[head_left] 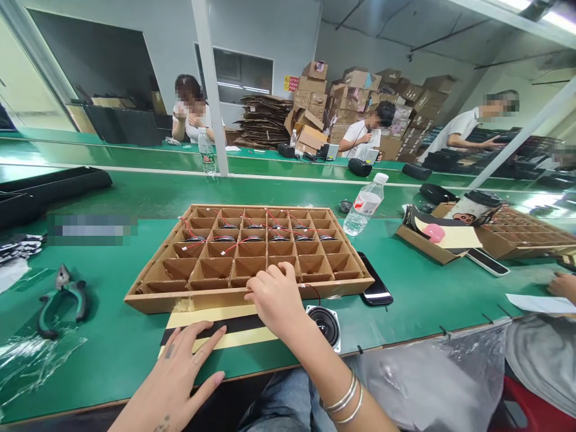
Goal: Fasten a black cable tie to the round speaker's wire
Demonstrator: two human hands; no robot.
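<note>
A cardboard tray [180, 299] divided into many cells lies on the green table; its far rows hold small speakers [252, 239] with red wires, its near rows are bare. My right hand [275, 297] rests at the tray's near edge, fingers curled, over a black and yellow strip sheet [234, 327]. A small square speaker [324, 324] with a red wire lies just right of that hand. My left hand [177, 375] lies flat with fingers spread on the sheet's left end, holding nothing.
Green-handled pliers [60, 300] and clear plastic lie at the left. A black phone [375, 282] and a water bottle [364, 207] sit right of the tray. A second cell tray [517, 237] and another person's sleeve are at the right. Other people work across the table near stacked boxes.
</note>
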